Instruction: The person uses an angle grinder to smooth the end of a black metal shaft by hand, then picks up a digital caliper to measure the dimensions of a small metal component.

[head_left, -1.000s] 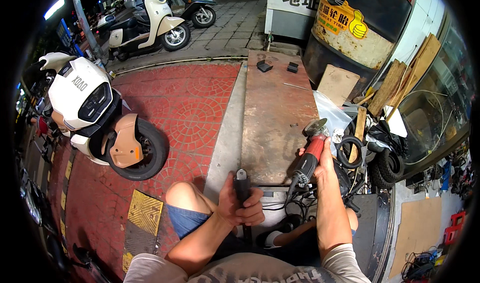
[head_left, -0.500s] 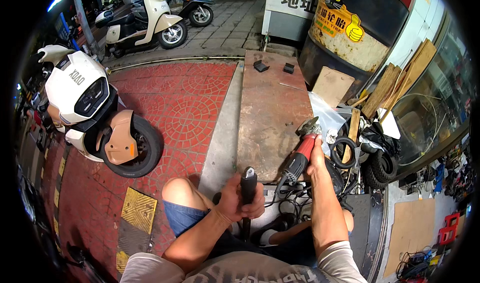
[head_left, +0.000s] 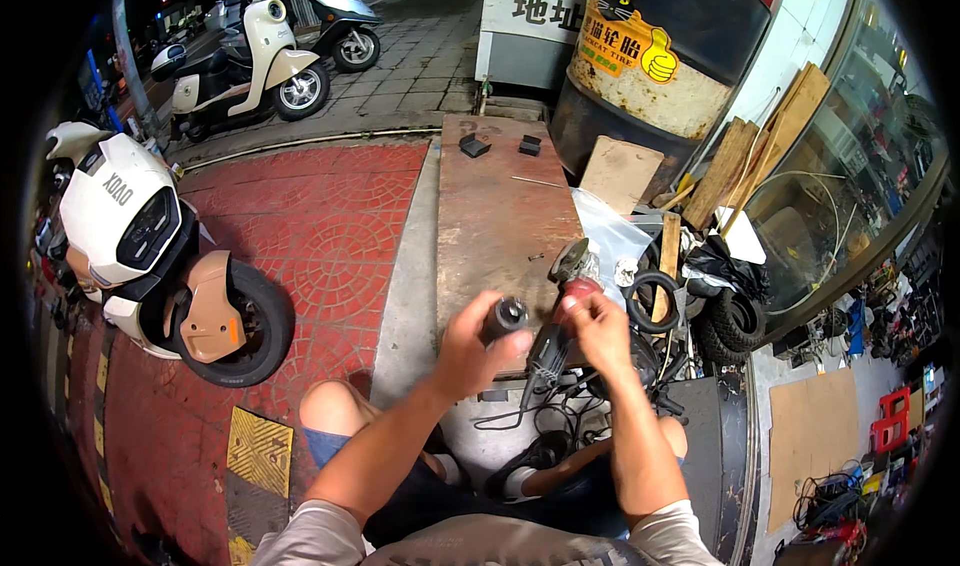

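My left hand is wrapped round a black cylindrical grip, its round end turned up toward me with a glint in the middle. My right hand has curled fingers at the red part of an angle grinder, just right of the left hand. The grinder's disc points away from me over the wooden board, its black body and cord toward my knees. Two small black pieces, one an angled bracket and the other a block, lie at the board's far end.
A thin rod and a small bolt-like piece lie on the board. Tyres, an inner tube, wood planks and a plastic bag crowd the right. A drum stands behind; a scooter stands left.
My left hand has risen and moved forward, tipping the grip's end toward me. The right hand's hold on the grinder has shifted, and the grinder is more upright in view.
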Tool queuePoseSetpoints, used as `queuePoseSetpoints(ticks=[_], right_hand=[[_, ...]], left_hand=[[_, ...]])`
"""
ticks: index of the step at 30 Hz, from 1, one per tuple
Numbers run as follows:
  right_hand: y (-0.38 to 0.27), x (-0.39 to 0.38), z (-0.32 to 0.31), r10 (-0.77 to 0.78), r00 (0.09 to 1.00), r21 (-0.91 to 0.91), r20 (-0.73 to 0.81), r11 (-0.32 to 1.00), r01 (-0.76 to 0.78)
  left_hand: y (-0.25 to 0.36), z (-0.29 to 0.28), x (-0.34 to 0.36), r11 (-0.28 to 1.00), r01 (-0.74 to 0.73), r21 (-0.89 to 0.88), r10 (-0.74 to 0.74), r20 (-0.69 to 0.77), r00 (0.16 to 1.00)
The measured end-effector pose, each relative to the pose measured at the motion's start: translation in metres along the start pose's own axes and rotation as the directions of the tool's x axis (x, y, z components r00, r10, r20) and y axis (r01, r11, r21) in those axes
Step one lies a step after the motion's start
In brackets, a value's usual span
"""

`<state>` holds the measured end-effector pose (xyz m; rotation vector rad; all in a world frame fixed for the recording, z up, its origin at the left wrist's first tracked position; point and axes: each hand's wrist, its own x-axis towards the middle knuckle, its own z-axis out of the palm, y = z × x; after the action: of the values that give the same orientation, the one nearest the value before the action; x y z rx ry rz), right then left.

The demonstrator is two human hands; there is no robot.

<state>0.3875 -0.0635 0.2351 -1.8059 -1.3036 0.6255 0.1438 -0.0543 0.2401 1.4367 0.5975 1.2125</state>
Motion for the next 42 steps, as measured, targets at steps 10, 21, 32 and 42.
queuePoseSetpoints(ticks=[10, 21, 32, 42], right_hand=[[-0.021, -0.042, 0.033, -0.122, 0.991, 0.272, 0.055, 0.957, 0.103], [-0.103, -0.025, -0.002, -0.682, 0.727, 0.004, 0.078, 0.73, 0.684], [-0.087, -0.016, 0.032, -0.646, 0.747, 0.009, 0.16, 0.757, 0.653], [-0.091, -0.016, 0.028, -0.548, 0.823, 0.144, 0.152, 0.836, 0.53]], left_hand=[[-0.039, 0.011, 0.039, 0.99, -0.05, -0.135, 0.036, -0.105, 0.994], [-0.044, 0.011, 0.033, 0.98, -0.038, 0.196, 0.084, -0.233, 0.969], [-0.105, 0.015, 0.014, 0.942, -0.08, 0.326, 0.108, -0.07, 0.992], [-0.042, 0.026, 0.025, 0.976, -0.104, 0.192, 0.146, -0.219, 0.965]])
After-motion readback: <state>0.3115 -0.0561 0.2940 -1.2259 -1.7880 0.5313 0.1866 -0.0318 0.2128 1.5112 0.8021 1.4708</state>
